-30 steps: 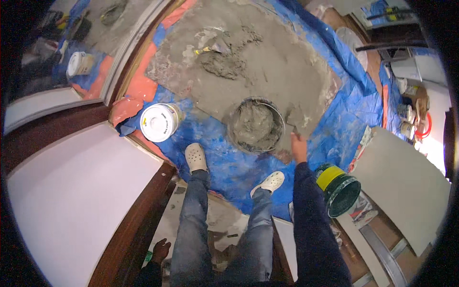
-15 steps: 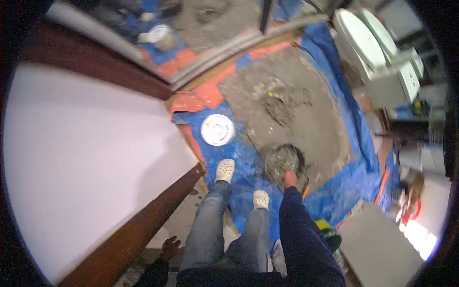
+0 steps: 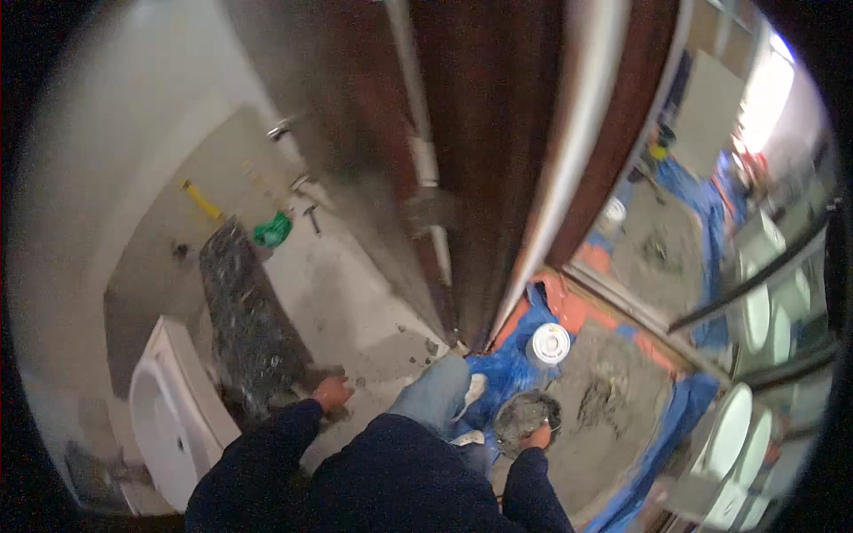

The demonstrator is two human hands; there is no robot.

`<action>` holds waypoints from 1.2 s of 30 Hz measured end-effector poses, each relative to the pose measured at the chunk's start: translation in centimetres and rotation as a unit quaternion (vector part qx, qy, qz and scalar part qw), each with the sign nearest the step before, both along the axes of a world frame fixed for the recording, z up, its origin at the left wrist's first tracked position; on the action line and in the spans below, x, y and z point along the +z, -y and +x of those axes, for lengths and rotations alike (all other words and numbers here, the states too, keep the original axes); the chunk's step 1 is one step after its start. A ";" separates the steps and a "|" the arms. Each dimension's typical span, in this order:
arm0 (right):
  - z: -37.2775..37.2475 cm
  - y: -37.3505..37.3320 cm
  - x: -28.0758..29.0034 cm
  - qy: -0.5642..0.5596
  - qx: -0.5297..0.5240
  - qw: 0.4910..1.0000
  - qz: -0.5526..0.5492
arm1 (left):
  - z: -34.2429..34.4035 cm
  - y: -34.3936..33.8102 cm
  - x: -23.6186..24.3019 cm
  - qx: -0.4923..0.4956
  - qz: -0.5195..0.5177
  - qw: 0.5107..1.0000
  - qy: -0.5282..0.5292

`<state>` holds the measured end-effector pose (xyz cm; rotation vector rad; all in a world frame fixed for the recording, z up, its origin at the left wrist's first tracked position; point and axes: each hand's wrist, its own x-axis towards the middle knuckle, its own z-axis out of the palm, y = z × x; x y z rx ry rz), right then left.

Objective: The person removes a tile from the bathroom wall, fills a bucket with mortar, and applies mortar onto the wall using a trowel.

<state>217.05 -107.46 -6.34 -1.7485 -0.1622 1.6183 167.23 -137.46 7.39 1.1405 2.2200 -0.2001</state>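
I saw the wooden door frame (image 3: 498, 133) dividing the view, grey concrete floor (image 3: 346, 293) to its left and a blue tarp (image 3: 506, 369) to its right. My left hand (image 3: 332, 392) reached down beside the dark stone slab (image 3: 249, 329), fingers spread and loose. My right hand (image 3: 538, 435) gripped the rim of the mortar bucket (image 3: 524, 416) on the tarp.

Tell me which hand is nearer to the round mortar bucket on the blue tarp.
The right hand is nearer: it is at the rim of the mortar bucket. The left hand is far off to the left, by the dark stone slab.
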 end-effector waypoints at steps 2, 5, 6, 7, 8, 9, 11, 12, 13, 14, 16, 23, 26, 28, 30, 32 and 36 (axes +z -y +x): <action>-0.5 1.0 1.0 -0.028 -0.023 0.997 -0.063 | 2.5 -3.1 4.0 0.110 0.049 0.992 0.037; -8.0 2.0 5.1 -0.058 0.044 0.994 -0.087 | 0.4 0.7 4.6 0.160 0.143 0.977 0.011; -10.3 2.6 6.3 -0.060 0.075 0.991 -0.096 | -0.5 1.4 5.0 0.204 0.123 0.971 0.007; -12.6 3.4 7.3 -0.057 0.105 0.987 -0.104 | -1.4 2.4 5.4 0.248 0.102 0.963 0.005; -9.8 2.0 2.6 0.035 0.319 0.942 0.099 | -2.2 0.0 5.6 0.233 0.122 0.964 0.031; -7.9 0.5 -0.6 0.062 0.308 0.942 0.120 | -2.9 -1.4 5.4 0.274 0.171 0.944 0.069; -15.1 2.4 2.2 0.051 0.429 0.898 0.079 | -5.9 4.9 3.2 0.374 0.182 0.907 0.066; -18.2 2.8 3.2 0.064 0.496 0.859 0.108 | -7.8 8.3 1.0 0.331 0.185 0.925 0.035; -20.2 2.8 3.6 0.110 0.566 0.795 0.188 | -9.4 9.7 -0.7 0.309 0.190 0.931 0.027; -22.2 3.0 3.9 0.176 0.629 0.687 0.317 | -11.0 11.1 -2.4 0.287 0.193 0.938 0.020; -28.1 4.4 4.2 0.244 0.643 0.495 0.531 | -14.1 16.2 -6.2 0.270 0.180 0.946 -0.003; -44.9 3.6 0.4 0.344 0.734 0.423 0.404 | -24.4 21.2 -8.8 0.341 0.026 0.931 0.131; -58.2 5.2 2.0 0.179 0.812 0.445 0.332 | -24.8 26.6 -8.2 0.296 0.069 0.953 0.006; -66.9 5.5 3.3 0.120 0.803 0.543 0.211 | -26.0 28.1 -9.4 0.321 0.097 0.940 -0.055; -74.4 4.8 4.5 0.074 0.762 0.633 0.113 | -29.2 27.5 -10.1 0.341 0.133 0.925 -0.102; -81.9 3.8 5.7 0.043 0.718 0.693 0.044 | -32.7 25.6 -10.4 0.586 0.093 0.805 0.020; -97.3 5.0 8.7 -0.010 0.688 0.725 -0.035 | -37.3 29.3 -10.2 0.458 0.136 0.878 -0.028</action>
